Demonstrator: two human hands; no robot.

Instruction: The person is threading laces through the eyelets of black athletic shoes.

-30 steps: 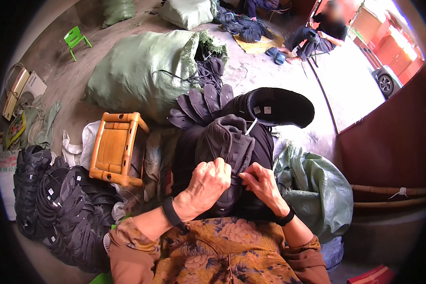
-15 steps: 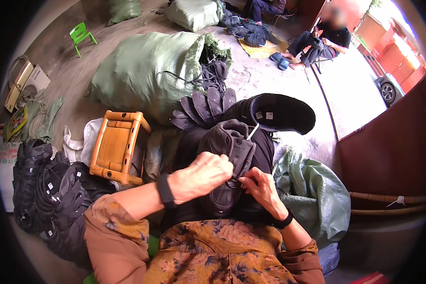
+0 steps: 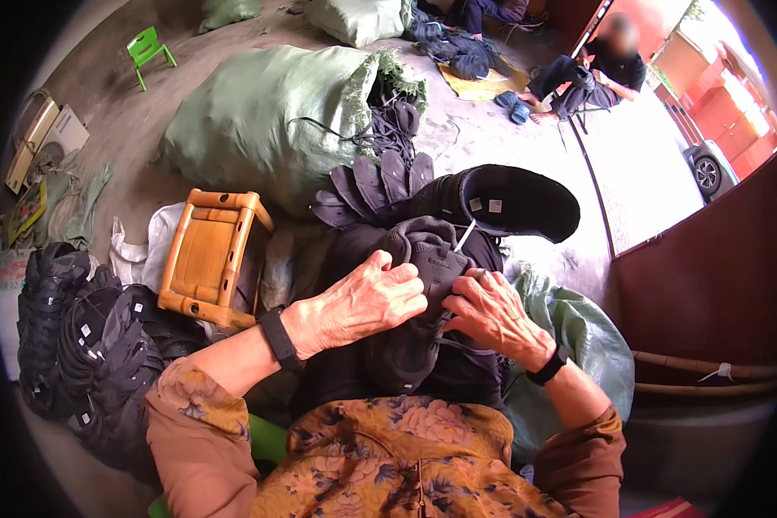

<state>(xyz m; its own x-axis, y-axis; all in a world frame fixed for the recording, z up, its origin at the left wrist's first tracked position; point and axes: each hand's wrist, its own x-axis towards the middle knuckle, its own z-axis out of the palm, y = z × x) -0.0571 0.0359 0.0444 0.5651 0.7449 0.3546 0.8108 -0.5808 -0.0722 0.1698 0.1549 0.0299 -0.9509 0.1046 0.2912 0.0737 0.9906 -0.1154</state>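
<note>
A black shoe upper [image 3: 403, 358] lies across my lap, its toe toward me and its padded tongue [image 3: 441, 264] up between my hands. My left hand [image 3: 363, 298] is closed at the upper's left edge, the fingers curled in beside the tongue. On the opposite edge, my right hand [image 3: 498, 318] is bent over the eyelet side with its fingertips pressed in. Below the right fingers a dark shoelace [image 3: 468, 347] trails to the right. Whether either hand also pinches lace is hidden by the fingers. A pale strip [image 3: 464, 236] sticks up near the tongue.
Beyond my knees lie a row of black shoe uppers [image 3: 380, 186] and a black boot-like piece [image 3: 527, 203]. A stuffed green sack [image 3: 259, 129] lies farther off. At left are a bamboo stool [image 3: 207, 259] and piled black uppers [image 3: 104, 354]. Another person [image 3: 609, 73] sits far right.
My right hand has moved up along the shoe's right side, from a pinch low down to a bent grip near the tongue. My left hand has shifted slightly, and the tongue is more exposed.
</note>
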